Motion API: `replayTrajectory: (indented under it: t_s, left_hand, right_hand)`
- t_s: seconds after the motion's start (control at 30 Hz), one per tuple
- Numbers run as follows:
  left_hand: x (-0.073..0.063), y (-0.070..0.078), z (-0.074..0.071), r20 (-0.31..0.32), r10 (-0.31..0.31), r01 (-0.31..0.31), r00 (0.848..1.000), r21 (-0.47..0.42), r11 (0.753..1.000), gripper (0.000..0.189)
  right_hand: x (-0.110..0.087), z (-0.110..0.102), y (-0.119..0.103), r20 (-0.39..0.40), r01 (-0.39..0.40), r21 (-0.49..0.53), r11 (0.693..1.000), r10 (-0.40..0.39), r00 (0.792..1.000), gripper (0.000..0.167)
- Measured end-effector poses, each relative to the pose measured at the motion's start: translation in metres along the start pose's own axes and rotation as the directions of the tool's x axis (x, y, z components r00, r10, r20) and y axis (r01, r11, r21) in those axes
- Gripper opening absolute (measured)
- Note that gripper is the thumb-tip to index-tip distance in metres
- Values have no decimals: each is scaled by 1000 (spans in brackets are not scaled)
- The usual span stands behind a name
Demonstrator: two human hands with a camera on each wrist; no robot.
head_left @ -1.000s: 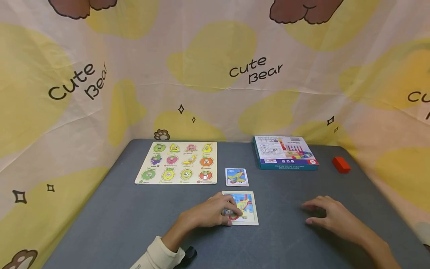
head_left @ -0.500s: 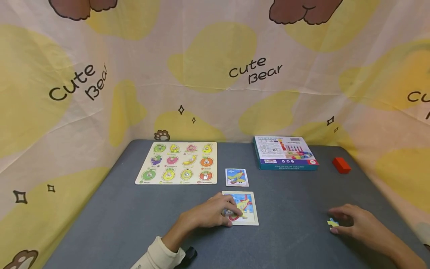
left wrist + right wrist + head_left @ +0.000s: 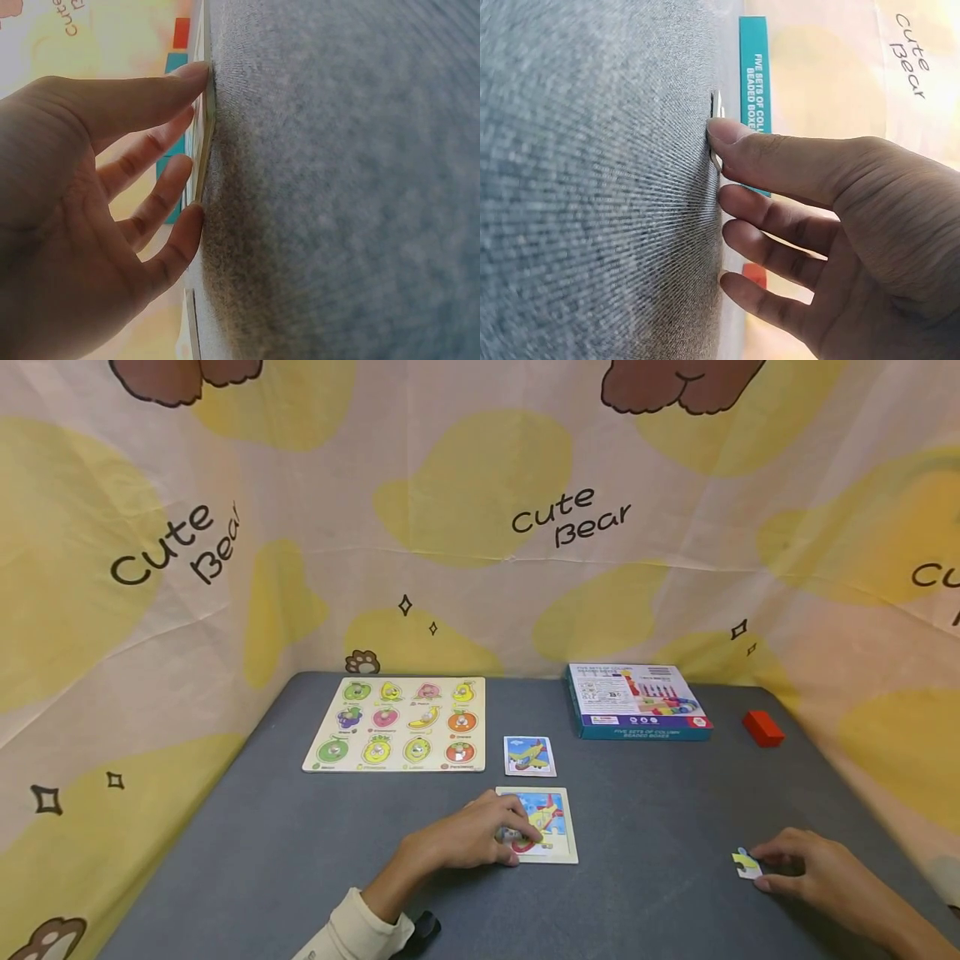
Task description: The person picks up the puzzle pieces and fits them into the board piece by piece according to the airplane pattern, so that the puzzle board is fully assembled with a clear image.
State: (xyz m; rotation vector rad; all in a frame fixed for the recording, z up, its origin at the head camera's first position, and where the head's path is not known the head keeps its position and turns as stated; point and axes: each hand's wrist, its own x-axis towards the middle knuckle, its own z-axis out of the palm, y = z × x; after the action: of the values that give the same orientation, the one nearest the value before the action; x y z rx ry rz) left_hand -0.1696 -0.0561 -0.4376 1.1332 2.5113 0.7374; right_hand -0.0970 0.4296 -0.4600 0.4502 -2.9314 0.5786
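Note:
My left hand [image 3: 474, 832] holds the left side of a small wooden jigsaw puzzle board [image 3: 571, 827] with a yellow and red airplane picture. Its thumb lies at the near edge, and its curved fingers cover part of the picture. Bare wood shows at the board's lower right. Off to the right, my right hand [image 3: 821, 872] pinches a yellow, white and blue jigsaw piece [image 3: 747, 866] by its right edge, low over the table. In the right wrist view the piece [image 3: 716, 101] shows edge-on at the thumb tip, the other fingers spread below.
A picture card [image 3: 529, 756] of the same airplane lies just behind the board. Further back are a fruit peg puzzle [image 3: 405, 739] on the left and a flat bead-toy box [image 3: 637, 702]. A red block [image 3: 763, 728] sits near the right edge. Printed cloth [image 3: 465, 543] walls the table.
My right hand has moved right and slightly nearer, and the jigsaw piece has come into sight at its fingertips. The left hand and the board have stayed in place.

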Motion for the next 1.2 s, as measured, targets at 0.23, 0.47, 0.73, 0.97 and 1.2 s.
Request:
replayTrajectory:
  t_s: [0.23,0.47,0.73,0.97,1.2]
  left_hand:
    - [0,-1,1,-5,15,-15,1000,-8,1000,34]
    - [0,-2,1,-11,17,-17,1000,-4,1000,34]
    - [0,-2,1,-16,25,-25,1000,-13,1000,33]
    - [0,-1,1,-16,22,-22,1000,-17,1000,33]
    - [-1,0,0,-17,10,-11,1000,-27,1000,33]
  right_hand:
    - [0,-1,2,9,48,13,999,-48,999,21]
    - [3,-7,-4,104,-53,-9,999,54,993,17]
    - [3,-7,-6,128,-95,-3,995,94,987,15]
    - [3,-5,-5,140,-105,2,994,104,985,15]
    - [1,1,-6,-8,-18,9,1000,19,1000,21]
